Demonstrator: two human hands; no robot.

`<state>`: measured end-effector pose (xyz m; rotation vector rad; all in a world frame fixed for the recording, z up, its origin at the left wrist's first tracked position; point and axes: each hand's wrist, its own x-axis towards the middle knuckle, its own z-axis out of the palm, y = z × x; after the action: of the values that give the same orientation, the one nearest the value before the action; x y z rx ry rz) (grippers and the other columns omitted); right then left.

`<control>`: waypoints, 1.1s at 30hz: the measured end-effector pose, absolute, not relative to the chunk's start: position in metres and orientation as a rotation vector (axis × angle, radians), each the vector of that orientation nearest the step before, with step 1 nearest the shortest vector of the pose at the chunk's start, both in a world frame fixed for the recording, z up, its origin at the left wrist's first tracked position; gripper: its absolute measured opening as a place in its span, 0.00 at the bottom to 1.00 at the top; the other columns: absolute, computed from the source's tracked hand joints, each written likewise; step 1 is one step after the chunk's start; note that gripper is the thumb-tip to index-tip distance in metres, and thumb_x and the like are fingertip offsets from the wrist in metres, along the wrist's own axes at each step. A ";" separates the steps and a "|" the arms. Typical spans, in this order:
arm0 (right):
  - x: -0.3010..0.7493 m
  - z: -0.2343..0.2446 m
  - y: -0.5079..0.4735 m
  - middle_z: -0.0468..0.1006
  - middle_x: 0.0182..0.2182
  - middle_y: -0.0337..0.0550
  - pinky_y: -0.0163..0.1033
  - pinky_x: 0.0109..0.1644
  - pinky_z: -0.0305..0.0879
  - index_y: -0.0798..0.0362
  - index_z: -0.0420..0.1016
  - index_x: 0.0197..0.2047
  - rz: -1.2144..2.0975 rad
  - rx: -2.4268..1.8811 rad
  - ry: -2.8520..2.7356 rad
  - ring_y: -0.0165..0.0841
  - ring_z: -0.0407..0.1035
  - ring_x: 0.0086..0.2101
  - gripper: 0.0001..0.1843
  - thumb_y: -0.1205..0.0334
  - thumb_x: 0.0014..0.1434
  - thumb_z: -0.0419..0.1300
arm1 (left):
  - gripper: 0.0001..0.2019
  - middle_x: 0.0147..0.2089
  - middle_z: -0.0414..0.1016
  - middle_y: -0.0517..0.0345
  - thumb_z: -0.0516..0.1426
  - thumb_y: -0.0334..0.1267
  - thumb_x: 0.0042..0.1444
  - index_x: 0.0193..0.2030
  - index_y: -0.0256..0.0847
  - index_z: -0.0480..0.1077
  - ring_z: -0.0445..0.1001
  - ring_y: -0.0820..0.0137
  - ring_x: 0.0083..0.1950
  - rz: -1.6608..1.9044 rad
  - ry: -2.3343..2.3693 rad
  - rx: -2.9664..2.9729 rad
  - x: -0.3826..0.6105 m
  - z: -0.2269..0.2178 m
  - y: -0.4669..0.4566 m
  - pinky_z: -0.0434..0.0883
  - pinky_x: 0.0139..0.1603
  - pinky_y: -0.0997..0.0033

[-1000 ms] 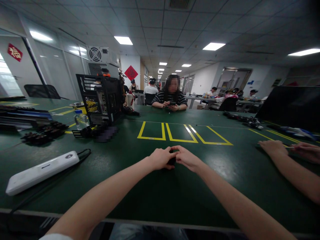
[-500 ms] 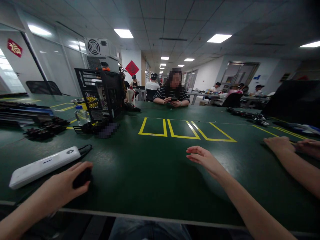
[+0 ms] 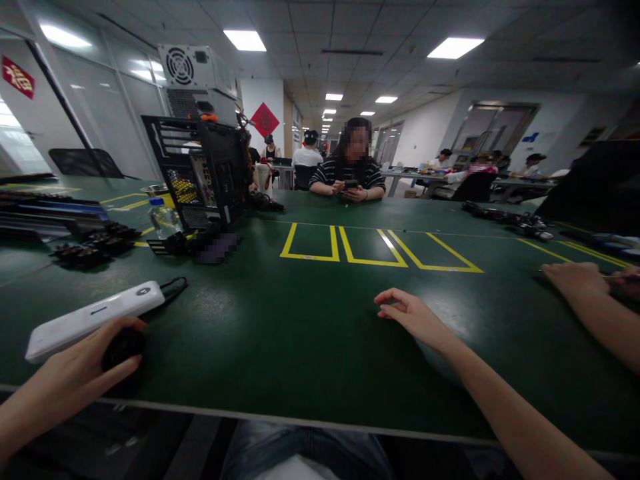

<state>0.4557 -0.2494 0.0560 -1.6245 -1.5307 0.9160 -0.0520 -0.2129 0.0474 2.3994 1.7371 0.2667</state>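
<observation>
At the left near edge of the green table, my left hand [image 3: 93, 353] is closed around a black rounded object [image 3: 123, 347], whose kind I cannot make out. The fingers hide part of it. Just beyond this hand lies a long white device [image 3: 95, 317] with a round dark spot at one end and a black strap. My right hand [image 3: 405, 310] is over the middle right of the table, empty, with its fingers loosely bent and apart. In front of it, yellow tape outlines [image 3: 375, 263] mark the tabletop.
An open computer case [image 3: 210, 173] stands at the left with a power supply [image 3: 193, 67] on top. Beside it are a water bottle [image 3: 163, 217] and black parts [image 3: 93, 247]. Another person's hand [image 3: 577, 277] is at the right. Across the table sits a person holding a phone [image 3: 351, 185].
My left hand has moved left with the black object, closer to the white device. The fingers of my right hand have curled slightly. The view has tilted down a little.
</observation>
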 end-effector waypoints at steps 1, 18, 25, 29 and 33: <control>0.455 0.054 -0.248 0.70 0.38 0.43 0.45 0.44 0.62 0.50 0.67 0.37 0.923 -1.616 -1.542 0.34 0.68 0.36 0.09 0.61 0.51 0.53 | 0.18 0.44 0.68 0.75 0.46 0.52 0.46 0.45 0.60 0.53 0.65 0.61 0.46 0.337 1.771 2.405 -0.041 0.051 -0.210 0.60 0.47 0.55; 0.422 0.042 -0.114 0.71 0.38 0.45 0.39 0.39 0.66 0.53 0.68 0.38 1.109 -1.404 -1.298 0.33 0.67 0.37 0.19 0.51 0.45 0.58 | 0.23 0.48 0.63 0.53 0.54 0.43 0.45 0.48 0.44 0.53 0.69 0.62 0.42 0.671 1.075 2.760 0.280 0.044 -0.093 0.66 0.37 0.64; 0.425 0.032 -0.129 0.71 0.39 0.44 0.41 0.44 0.63 0.52 0.68 0.39 1.142 -1.237 -1.303 0.33 0.66 0.40 0.17 0.56 0.45 0.60 | 0.36 0.53 0.57 0.46 0.56 0.47 0.44 0.56 0.39 0.43 0.63 0.59 0.50 0.770 0.805 2.720 0.265 0.038 -0.099 0.63 0.48 0.60; 0.420 0.026 -0.147 0.70 0.38 0.41 0.42 0.46 0.61 0.52 0.67 0.39 1.018 -1.114 -1.417 0.32 0.66 0.40 0.15 0.58 0.45 0.59 | 0.30 0.53 0.57 0.47 0.54 0.45 0.47 0.54 0.39 0.45 0.63 0.62 0.51 0.786 0.655 2.747 0.257 0.036 -0.104 0.63 0.48 0.61; 0.415 0.024 -0.155 0.70 0.38 0.40 0.41 0.47 0.61 0.51 0.65 0.39 0.941 -1.035 -1.456 0.31 0.65 0.40 0.15 0.61 0.45 0.59 | 0.31 0.53 0.57 0.48 0.54 0.45 0.47 0.55 0.40 0.45 0.62 0.62 0.50 0.821 0.664 2.782 0.255 0.033 -0.107 0.63 0.47 0.62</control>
<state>0.4147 -0.1553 0.0238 -1.0352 -1.4565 0.9412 0.2547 -0.1068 0.0335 2.7824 0.6639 0.8212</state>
